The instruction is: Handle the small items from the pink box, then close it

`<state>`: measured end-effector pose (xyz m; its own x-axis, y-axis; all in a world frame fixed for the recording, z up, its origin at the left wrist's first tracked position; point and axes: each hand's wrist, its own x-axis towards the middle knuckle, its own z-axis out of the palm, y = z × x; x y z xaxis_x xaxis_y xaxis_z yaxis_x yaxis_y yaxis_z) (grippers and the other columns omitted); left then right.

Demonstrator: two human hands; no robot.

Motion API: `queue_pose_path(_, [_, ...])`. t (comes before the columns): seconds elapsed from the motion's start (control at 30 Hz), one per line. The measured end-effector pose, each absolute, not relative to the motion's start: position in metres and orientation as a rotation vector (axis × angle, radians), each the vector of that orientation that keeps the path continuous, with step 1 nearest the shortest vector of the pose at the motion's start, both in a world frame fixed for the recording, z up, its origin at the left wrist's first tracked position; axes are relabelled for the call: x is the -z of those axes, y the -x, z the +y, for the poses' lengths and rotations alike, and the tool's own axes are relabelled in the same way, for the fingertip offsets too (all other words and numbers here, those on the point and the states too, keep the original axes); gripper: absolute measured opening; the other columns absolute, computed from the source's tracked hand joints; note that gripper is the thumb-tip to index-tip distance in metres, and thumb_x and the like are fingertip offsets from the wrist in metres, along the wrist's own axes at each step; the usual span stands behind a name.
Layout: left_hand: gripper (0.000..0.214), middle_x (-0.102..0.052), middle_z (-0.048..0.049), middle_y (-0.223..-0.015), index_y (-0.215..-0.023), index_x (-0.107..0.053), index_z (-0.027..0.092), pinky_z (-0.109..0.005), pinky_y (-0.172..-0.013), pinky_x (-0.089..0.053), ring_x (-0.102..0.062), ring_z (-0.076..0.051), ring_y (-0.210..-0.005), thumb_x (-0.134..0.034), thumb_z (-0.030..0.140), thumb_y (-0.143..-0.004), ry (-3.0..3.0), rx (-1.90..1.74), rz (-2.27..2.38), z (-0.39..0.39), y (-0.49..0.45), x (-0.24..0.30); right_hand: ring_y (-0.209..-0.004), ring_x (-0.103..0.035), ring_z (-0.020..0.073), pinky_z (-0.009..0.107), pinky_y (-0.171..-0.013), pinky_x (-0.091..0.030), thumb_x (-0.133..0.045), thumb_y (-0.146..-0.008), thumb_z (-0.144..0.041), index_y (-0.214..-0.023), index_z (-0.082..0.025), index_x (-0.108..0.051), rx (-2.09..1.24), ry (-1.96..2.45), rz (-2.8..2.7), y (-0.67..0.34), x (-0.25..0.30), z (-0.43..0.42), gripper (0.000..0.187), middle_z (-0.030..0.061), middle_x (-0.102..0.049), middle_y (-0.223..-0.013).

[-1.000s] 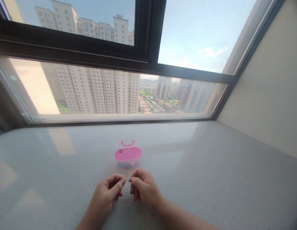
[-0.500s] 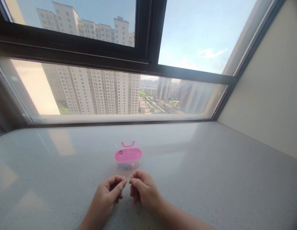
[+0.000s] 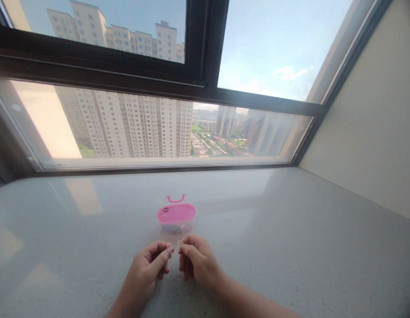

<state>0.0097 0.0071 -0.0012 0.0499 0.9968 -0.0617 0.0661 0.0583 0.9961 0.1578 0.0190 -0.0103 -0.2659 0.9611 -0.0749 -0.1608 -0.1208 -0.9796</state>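
Observation:
My left hand [image 3: 151, 265] and my right hand [image 3: 195, 259] rest on a pale stone sill [image 3: 291, 247], fingertips almost touching. Each hand is pinched, thumb against forefinger, on something tiny that I cannot make out. Just beyond the fingertips stands a small clear container with a pink lid [image 3: 176, 217]; a small dark ring lies on the lid's left end. A thin pink U-shaped piece [image 3: 175, 198] lies behind the container.
A large window with a dark frame [image 3: 205, 88] runs along the far edge of the sill, with tall buildings outside. A cream wall [image 3: 373, 123] closes the right side.
The hands stay pinched together in nearly the same place. The view has shifted slightly.

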Motion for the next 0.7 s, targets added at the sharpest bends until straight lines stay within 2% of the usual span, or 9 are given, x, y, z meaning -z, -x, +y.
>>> queue_pose_path(0.23, [0.032, -0.053, 0.0039, -0.047, -0.065, -0.063, 0.016, -0.023, -0.047, -0.034, -0.043, -0.011, -0.045, -0.065, 0.047, -0.071, -1.233, -1.101, 1.232, 0.0055, -0.0093, 0.0003, -0.032, -0.040, 0.0071, 0.018, -0.033, -0.028, -0.050, -0.072, -0.040, -0.066, -0.018, -0.051, -1.552, 1.003, -1.222, -0.1582, 0.0119, 0.0193, 0.023, -0.0048, -0.051, -0.044])
queue_pose_path(0.7, [0.035, -0.052, 0.0040, -0.047, -0.064, -0.062, 0.016, -0.023, -0.046, -0.033, -0.043, -0.012, -0.045, -0.064, 0.051, -0.068, -1.265, -1.086, 1.256, 0.0048, -0.0119, -0.0051, -0.033, -0.040, 0.0077, 0.019, -0.033, -0.029, -0.050, -0.071, -0.039, -0.067, -0.018, -0.052, -1.540, 1.011, -1.229, -0.1579, 0.0127, 0.0210, 0.022, -0.0042, -0.051, -0.045])
